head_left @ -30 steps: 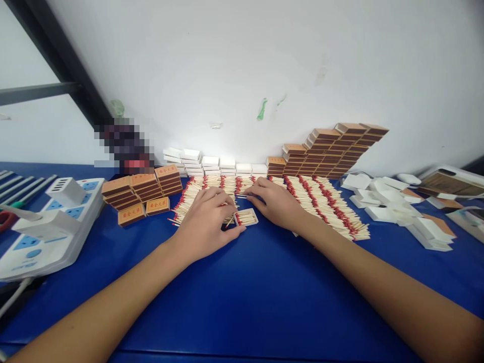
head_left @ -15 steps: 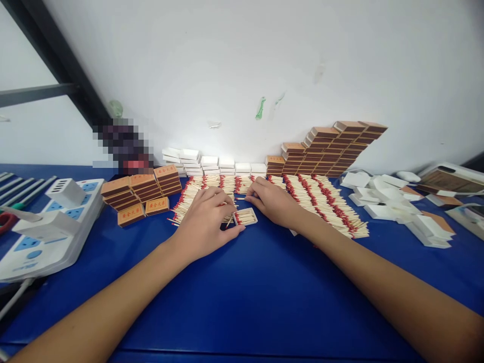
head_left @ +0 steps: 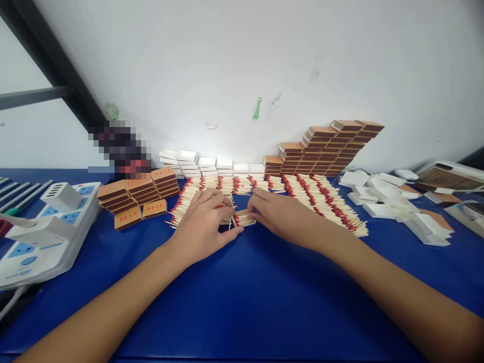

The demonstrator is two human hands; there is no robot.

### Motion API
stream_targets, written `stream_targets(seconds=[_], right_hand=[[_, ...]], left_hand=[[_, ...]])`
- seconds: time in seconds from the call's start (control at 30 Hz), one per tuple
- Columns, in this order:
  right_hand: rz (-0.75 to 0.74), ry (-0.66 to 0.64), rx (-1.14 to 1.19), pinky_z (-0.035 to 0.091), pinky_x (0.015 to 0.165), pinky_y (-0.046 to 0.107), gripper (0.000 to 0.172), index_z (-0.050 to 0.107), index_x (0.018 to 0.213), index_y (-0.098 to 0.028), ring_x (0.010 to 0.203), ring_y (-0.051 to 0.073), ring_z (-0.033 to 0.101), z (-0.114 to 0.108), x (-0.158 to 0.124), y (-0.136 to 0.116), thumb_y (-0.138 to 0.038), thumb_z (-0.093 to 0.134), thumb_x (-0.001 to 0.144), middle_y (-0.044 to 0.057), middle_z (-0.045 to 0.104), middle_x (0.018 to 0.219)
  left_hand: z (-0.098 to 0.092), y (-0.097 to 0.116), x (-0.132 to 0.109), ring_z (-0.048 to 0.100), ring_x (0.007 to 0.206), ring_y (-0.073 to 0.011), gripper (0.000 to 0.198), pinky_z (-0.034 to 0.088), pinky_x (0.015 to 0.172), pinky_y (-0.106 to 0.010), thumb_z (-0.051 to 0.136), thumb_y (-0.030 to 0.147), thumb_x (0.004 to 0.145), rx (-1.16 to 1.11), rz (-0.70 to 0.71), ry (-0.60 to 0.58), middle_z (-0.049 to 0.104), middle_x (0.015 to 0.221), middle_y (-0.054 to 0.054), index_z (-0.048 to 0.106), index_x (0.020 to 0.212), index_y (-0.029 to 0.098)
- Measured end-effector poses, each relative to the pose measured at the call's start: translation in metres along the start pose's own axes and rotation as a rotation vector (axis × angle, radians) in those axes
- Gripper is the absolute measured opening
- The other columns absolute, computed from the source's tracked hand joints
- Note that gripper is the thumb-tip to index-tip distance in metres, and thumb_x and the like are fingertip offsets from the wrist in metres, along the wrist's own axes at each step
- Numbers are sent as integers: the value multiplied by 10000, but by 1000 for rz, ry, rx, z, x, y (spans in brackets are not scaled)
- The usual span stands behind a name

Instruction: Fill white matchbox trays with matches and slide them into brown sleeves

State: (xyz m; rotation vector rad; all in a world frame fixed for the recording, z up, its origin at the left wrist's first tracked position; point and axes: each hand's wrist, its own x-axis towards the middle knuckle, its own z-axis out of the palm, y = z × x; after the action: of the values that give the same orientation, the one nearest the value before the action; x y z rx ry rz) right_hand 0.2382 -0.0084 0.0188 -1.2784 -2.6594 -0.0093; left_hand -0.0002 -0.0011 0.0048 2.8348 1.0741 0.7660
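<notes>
A small white matchbox tray (head_left: pixel 244 220), partly filled with red-headed matches, lies between my hands. My left hand (head_left: pixel 204 217) curls at its left end, with the thumb along the near corner and the index finger by the far corner. A single match (head_left: pixel 230 222) slants between that thumb and finger. Over the tray's right end, my right hand (head_left: pixel 278 214) has its fingertips pinched together; what they hold is hidden. Behind both hands spread rows of loose matches (head_left: pixel 302 191).
White trays (head_left: pixel 207 163) stand stacked along the wall. Closed matchboxes are piled at the right (head_left: pixel 321 151) and left (head_left: pixel 138 189). Loose white trays (head_left: pixel 381 194) are heaped far right. A power strip (head_left: pixel 45 242) lies at the left on the blue table (head_left: pixel 242 302).
My right hand has moved from the match rows behind the tray down to the tray's right end. My left hand has stayed by the tray. The view has shifted slightly.
</notes>
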Motion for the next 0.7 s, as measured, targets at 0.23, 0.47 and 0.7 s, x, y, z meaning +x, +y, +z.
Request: stream_targets(seconds=[0.23,0.47,0.7], right_hand=[[85,113,163,426,727,296,131,637,1053,-200,897,198,633,10,18,15,-236,515,1085,67,649,1057],[136,139,72,404,738,313,145,703,1043,-190,932,220,613,33,38,32,-205,559,1052,70,634,1013],[175,146,138,392,731,302,81,677,1044,-194,882,200,597,34,39,32,-201,597,1036,60,645,1035]], left_hand=[[0,1,-1,614,1161,-295,237,479,1058,-500,788,379,921,4,7,1,742,1112,-71,771,1026,167],[3,0,-2,618,1166,-298,214,479,1058,-507,797,380,912,6,12,17,745,1123,-70,776,1010,192],[2,0,-2,620,1160,-303,215,488,1052,-511,798,380,910,10,7,9,747,1109,-72,773,1007,190]])
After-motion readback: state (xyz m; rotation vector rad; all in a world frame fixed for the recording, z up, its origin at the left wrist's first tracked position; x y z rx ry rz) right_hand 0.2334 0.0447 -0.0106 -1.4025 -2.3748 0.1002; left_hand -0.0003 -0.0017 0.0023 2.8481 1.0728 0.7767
